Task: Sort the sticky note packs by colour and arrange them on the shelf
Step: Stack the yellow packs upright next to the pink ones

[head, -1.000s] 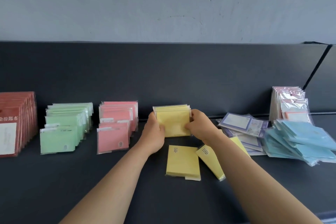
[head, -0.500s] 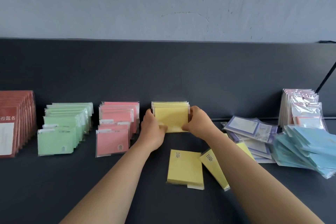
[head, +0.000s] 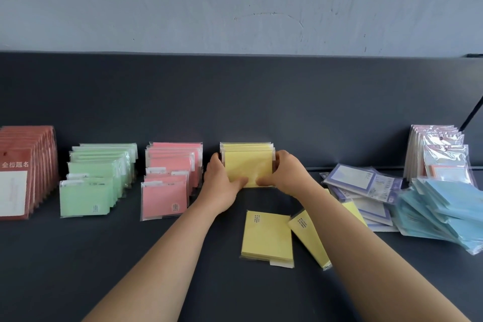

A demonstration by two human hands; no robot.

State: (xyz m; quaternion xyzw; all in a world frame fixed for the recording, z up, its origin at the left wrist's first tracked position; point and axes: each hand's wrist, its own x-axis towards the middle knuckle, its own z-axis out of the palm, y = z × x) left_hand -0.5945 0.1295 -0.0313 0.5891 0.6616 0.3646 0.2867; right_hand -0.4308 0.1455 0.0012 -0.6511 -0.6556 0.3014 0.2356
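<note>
Both hands are clamped on the standing yellow stack [head: 247, 165] at the back of the dark shelf [head: 104, 269]. The left hand [head: 222, 185] grips its left edge and the right hand [head: 287, 178] its right edge, with fingers [head: 278, 156] curled round the sides and thumbs pressed to the front face. The stack stands upright near the back panel [head: 235, 102], its long side running left to right. The next move likely turns on what lies nearer the person. A flat yellow pack [head: 266, 238] lies on the shelf between the two forearms, and a tilted yellow pack [head: 309, 239] sits just to its right, partly under the right forearm. Both lie toward the body from the fingers, long axes roughly front to back, so each would probably need a quarter turn and tipping up to match the stack. The right hand seems the nearer. The packs look like thin paper pads in glossy clear sleeves, likely slippery and flexible. Left of the yellow stand a pink row [head: 170, 183], a green row [head: 96, 183] and red packs [head: 23, 172]. To the right sprawl purple-bordered packs [head: 366, 183] and a slumped blue pile [head: 444, 212], not yet stood up.
</note>
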